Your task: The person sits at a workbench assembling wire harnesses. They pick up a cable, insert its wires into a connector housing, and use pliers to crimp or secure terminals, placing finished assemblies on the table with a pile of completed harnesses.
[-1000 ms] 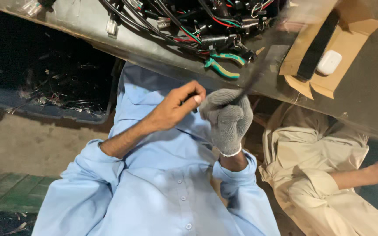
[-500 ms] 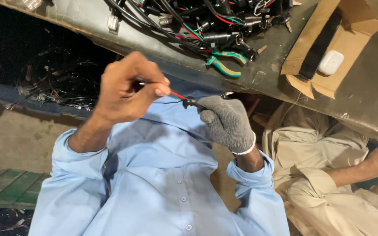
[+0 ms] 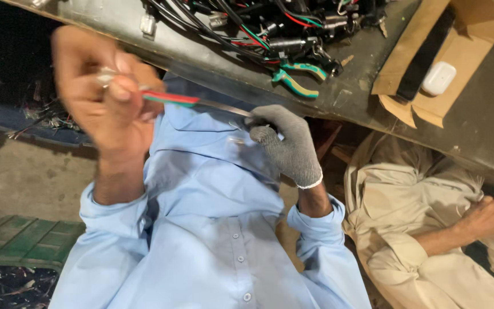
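I am pinching the thin red-and-green insulated wire (image 3: 170,98) taut between my bare left hand (image 3: 107,94) and grey knitted-gloved right hand (image 3: 284,143), above my lap; excess pull risks slipping it from either closed grip.

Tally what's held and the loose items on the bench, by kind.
Red-and-green wire, pinched between left hand and gloved right hand: 1
Pliers: 1
Cardboard box: 1
White case: 1
Total: 4
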Demonstrator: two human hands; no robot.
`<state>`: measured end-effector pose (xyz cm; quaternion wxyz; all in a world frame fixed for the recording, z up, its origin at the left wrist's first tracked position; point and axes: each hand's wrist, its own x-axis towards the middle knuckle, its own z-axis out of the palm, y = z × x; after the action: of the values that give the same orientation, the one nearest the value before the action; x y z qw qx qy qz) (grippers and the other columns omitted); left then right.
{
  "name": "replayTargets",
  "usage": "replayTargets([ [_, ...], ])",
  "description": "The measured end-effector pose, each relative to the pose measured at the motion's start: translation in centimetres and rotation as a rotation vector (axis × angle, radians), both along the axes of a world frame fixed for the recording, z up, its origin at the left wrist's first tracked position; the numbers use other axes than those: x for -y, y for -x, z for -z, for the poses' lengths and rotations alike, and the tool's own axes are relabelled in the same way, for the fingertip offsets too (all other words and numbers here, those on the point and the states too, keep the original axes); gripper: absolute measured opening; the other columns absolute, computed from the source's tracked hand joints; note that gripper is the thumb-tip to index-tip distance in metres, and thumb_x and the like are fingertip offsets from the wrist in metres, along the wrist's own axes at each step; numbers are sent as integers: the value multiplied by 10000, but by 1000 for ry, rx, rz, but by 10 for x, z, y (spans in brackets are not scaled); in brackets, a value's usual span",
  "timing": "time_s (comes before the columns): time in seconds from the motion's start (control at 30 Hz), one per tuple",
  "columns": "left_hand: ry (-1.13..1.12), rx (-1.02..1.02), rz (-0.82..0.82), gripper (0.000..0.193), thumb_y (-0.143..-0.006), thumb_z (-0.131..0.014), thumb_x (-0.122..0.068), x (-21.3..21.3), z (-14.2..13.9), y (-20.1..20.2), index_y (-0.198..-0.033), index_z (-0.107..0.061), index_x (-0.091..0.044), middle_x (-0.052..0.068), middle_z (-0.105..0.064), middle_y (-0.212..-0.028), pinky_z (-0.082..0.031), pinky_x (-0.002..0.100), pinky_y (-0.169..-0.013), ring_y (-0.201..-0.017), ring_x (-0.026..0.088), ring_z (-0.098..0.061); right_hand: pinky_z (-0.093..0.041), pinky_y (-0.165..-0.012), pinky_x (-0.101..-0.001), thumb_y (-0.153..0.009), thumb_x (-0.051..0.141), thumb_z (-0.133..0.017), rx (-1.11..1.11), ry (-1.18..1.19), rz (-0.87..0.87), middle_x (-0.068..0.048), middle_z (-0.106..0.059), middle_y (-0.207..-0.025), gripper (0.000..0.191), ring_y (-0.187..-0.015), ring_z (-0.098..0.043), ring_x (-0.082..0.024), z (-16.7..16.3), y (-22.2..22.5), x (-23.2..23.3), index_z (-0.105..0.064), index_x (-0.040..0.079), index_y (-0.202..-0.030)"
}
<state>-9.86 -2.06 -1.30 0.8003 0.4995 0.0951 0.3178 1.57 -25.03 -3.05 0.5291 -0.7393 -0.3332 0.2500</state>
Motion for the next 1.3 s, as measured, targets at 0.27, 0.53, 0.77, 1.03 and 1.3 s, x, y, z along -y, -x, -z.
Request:
replayTargets([
  [0.27, -774, -469, 412, 472, -973, -719, -265, 59, 78, 5, -1354, -540, -51, 71, -617, -1164, -443, 342, -970, -1076, 210, -575, -525, -828, -303, -1074, 78, -502, -622, -298, 153, -107, -643, -1029, 115, -876, -590, -147, 37, -6, -4, -581, -4, -1070],
  [0.53, -141, -223, 525, 416, -1102, -539, -138, 50, 120, 21, -1460, -362, -20, 48, -490, -1369, -452, 327, -1080, -1227, 168, -551, -584, -906, -352, -1071, 16, -575, -269, -156, 180, -152, -692, -1126, 109, -952, -692, -201, 35, 13, 2, -644, -65, -1097],
  [0.77, -213, -316, 507, 339, -1141, -460, -212, 60, 114, 14, -1421, -386, -34, 59, -509, -1224, -447, 319, -1037, -1128, 150, -516, -585, -879, -334, -1117, 176, -580, -263, -247, 148, -132, -681, -1074, 216, -925, -679, -180, 39, 16, 9, -609, -38, -1116],
  [1.03, -471, -344, 515, 245, -959, -577, -242, 51, 118, 8, -995, -604, -1, 80, -519, -838, -413, 309, -685, -767, 136, -488, -572, -801, -326, -1132, 173, -550, -322, -380, 130, -122, -644, -1051, 187, -892, -642, -174, 43, 21, 6, -554, -7, -1082],
  [1.3, -205, -470, 553, 370, -1089, -534, -305, 43, 118, -9, -894, -655, -15, 28, -613, -815, -465, 277, -672, -756, 88, -586, -542, -786, -352, -1072, 317, -604, -227, -415, -3, -143, -626, -996, 344, -880, -630, -229, 40, 35, 2, -612, -11, -971],
])
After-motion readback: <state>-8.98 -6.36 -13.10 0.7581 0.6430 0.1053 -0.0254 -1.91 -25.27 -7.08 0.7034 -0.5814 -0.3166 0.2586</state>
